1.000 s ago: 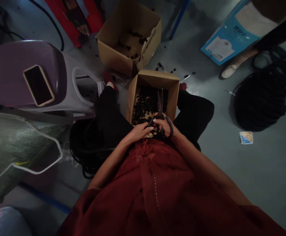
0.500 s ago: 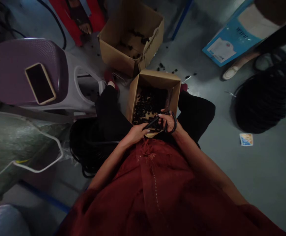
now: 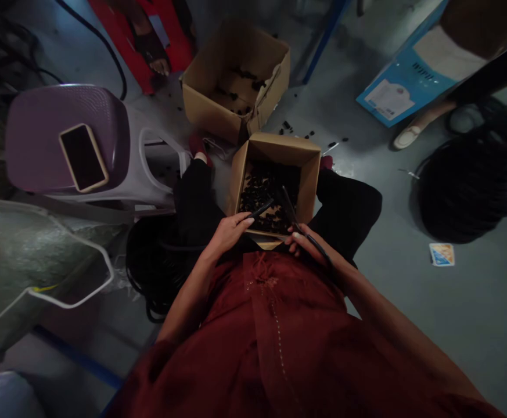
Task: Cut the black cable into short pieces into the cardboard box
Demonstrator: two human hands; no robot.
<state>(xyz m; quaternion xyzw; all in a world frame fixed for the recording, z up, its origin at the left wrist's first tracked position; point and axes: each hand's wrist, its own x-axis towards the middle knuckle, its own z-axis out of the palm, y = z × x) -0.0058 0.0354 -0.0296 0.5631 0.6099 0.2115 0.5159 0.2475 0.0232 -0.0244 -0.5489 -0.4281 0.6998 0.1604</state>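
Pinched in my left hand is a short length of black cord, its end pointing over the open carton. My right hand is closed on a pair of scissors, whose dark handle loops lie back along the wrist while the blades point forward over the carton. The scissors and the cord are apart. Between my knees stands the small cardboard box, with many short black pieces spread over its bottom. A coil of black cord lies by my left leg.
Beyond the small box stands a larger cardboard box with some black pieces inside. A purple-topped stool at left carries a phone. A big black cord bundle and a blue carton are at right. Another person's foot shows beyond.
My hands have moved apart. The right hand has drawn back toward my body with the scissors, turning them, and the left has shifted slightly left with the cord. The view has tilted slightly.
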